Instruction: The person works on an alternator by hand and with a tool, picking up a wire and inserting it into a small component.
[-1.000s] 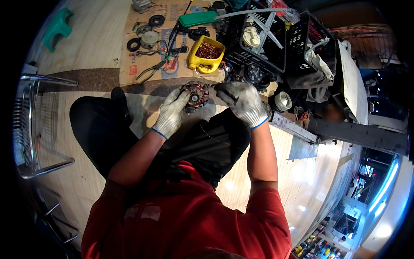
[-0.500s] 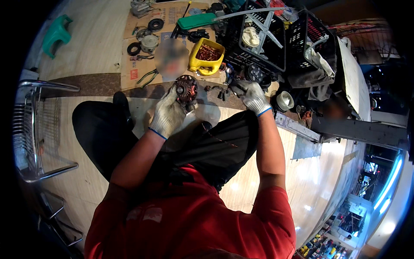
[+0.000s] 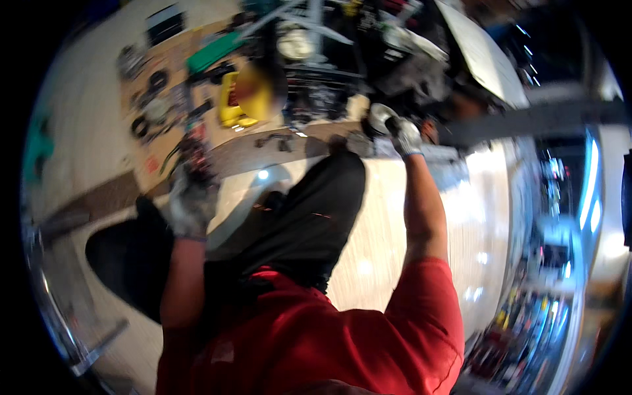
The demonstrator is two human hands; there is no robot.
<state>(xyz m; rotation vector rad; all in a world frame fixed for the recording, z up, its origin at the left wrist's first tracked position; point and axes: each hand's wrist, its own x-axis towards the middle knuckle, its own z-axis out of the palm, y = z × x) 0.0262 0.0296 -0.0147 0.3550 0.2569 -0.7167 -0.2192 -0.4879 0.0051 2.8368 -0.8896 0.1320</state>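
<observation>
Motion smears much of the head view. My left hand (image 3: pixel 189 205), in a pale knitted glove, is closed on a round alternator part (image 3: pixel 197 158) with dark reddish vanes, held above the brown floor strip. My right hand (image 3: pixel 409 137), gloved too, reaches out to the right beside a white round fan wheel (image 3: pixel 380 119). A dark patch shows at its fingertips, and the blur hides whether those fingers grip anything. A dark wiring piece (image 3: pixel 276 141) lies on the floor strip between my hands.
A yellow cut-open jug (image 3: pixel 230 120) stands on flattened cardboard (image 3: pixel 150 125) with several motor parts and a green tool (image 3: pixel 214 52). Black crates (image 3: pixel 322 82) stand behind. A grey metal beam (image 3: pixel 533 124) crosses at the right; a green stool (image 3: pixel 38 146) is far left.
My view has swung right. My right hand has moved right, from the dark parts to beside the white fan wheel. My left hand still holds the alternator part.
</observation>
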